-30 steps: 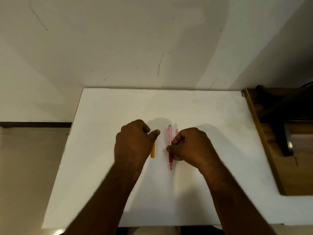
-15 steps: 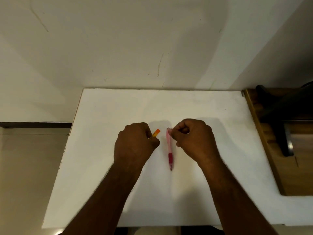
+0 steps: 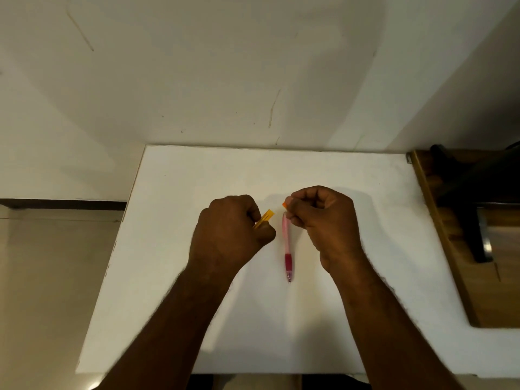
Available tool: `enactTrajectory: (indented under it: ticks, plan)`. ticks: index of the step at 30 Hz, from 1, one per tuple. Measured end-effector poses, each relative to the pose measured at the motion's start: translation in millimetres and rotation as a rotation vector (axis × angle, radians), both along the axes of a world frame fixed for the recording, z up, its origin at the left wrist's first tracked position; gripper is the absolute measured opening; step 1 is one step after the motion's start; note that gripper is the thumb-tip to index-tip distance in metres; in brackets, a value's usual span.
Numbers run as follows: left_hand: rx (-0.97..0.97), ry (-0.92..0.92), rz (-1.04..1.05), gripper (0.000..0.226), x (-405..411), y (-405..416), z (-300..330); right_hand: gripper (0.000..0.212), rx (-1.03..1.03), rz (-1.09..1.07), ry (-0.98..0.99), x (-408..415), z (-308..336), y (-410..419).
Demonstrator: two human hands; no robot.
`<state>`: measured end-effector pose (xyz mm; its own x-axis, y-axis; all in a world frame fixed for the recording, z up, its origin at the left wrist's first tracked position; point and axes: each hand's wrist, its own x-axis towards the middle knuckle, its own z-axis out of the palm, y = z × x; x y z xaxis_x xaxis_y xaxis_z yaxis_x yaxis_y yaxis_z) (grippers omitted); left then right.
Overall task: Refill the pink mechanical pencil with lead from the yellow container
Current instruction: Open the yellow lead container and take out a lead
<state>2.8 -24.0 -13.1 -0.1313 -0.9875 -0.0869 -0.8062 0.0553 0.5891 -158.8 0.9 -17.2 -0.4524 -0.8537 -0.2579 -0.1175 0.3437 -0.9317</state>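
- We see a flat white rectangular table top (image 3: 174, 277), its far edge against a pale wall, with both bare hands working above its middle.
- Our left hand (image 3: 230, 235) is curled into a fist, clamped on a slim translucent yellow plastic lead container (image 3: 264, 218).
- The yellow container sticks out from between the thumb and the fingers, tilted up toward the far right corner of the surface; its far end shows, and the rest is buried in the fist.
- Our right hand (image 3: 323, 220) is also curled, its fingertips pinched together on a small orange cap piece (image 3: 284, 204); only a sliver of that piece shows beyond the fingertips.
- The 2 hands are apart, with a narrow gap between the container's open end and the orange piece.
- The pink translucent mechanical pencil with a dark red grip (image 3: 287, 249) lies flat on the surface, between the 2 forearms, running from far to near with its metal tip toward the near edge.
- The pencil's far end sits just beneath the right hand's fingertips; we cannot tell whether they touch it.
- Neither hand holds the pencil.
- Beyond the right edge of the white surface stands a brown wooden piece of furniture (image 3: 455, 277) with a dark object (image 3: 478, 187) on it, too dim to identify.
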Motion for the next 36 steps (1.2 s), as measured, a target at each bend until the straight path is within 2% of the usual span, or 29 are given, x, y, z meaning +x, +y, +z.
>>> enactTrajectory:
  ticks: [2,8,11,15,18,20,23,25,26,28,32,36]
  plan:
    - [-0.005,0.015,0.037,0.017,5.6,-2.0,1.3,0.009,0.009,0.073,0.089,4.2,-0.7,0.9]
    - [-0.054,0.067,0.094,0.02,17.9,-7.6,7.3,0.006,0.079,0.423,0.518,40.9,-3.7,10.7]
    - [-0.054,0.082,0.096,0.017,19.0,-7.9,7.1,0.016,0.16,0.519,0.665,53.6,-8.4,13.0]
    - [-0.071,0.102,0.08,0.014,18.5,-7.2,7.5,0.027,0.258,0.569,0.715,53.5,-15.4,11.6]
    - [-0.063,0.128,0.079,0.015,17.5,-6.8,9.6,0.019,0.18,0.539,0.723,48.3,-12.1,9.6]
    - [-0.059,0.144,0.069,0.018,17.5,-6.2,10.8,0.011,0.063,0.34,0.548,42.3,-5.7,7.2]
    - [-0.065,0.17,0.025,0.013,15.7,-5.8,12.0,0.011,0.056,0.031,-0.112,28.6,4.6,1.4]
    - [-0.086,0.182,-0.017,0.015,13.7,-5.8,13.1,0.013,0.073,-0.013,-0.478,22.9,8.6,-1.4]
    - [-0.093,0.186,-0.036,0.016,12.2,-5.8,13.9,0.014,0.069,-0.007,-0.566,21.3,9.5,-1.5]
    - [-0.106,0.194,-0.063,0.017,11.6,-5.6,14.6,0.018,0.062,0.01,-0.609,22.0,9.8,0.3]
    - [-0.121,0.183,-0.094,0.015,10.7,-5.3,14.9,0.024,0.078,0.026,-0.572,21.5,8.5,1.0]
    - [-0.126,0.183,-0.106,0.016,11.9,-6.0,14.8,0.024,0.072,0.018,-0.659,21.5,7.3,2.2]
